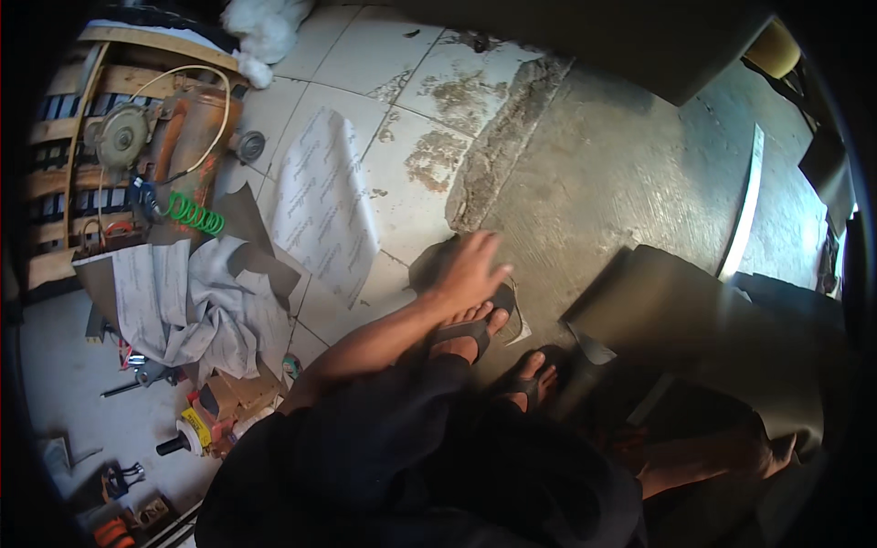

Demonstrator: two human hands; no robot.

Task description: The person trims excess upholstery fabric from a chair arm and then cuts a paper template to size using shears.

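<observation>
My left hand (469, 274) reaches over the floor just ahead of my sandalled left foot (466, 333), fingers apart and slightly blurred, with nothing in them. Beneath and beside it lies a small dark scrap (432, 267). At the lower right, in shadow, my right hand (766, 449) is at the edge of a large olive-brown, leatherette-like sheet (671, 297). Its thumb shows and the fingers appear closed on that edge, partly hidden. The sheet bends and drapes across the floor to my right, one corner curled near my right foot (533, 376).
White printed backing paper (324, 205) lies on the tiles. Crumpled sheet scraps (206, 301) are at left, near a rusty tank (196, 137) with a gauge, a green coiled hose (195, 213) and wooden slats. A long pale strip (744, 201) lies at right. Tools and boxes (242, 397) sit lower left.
</observation>
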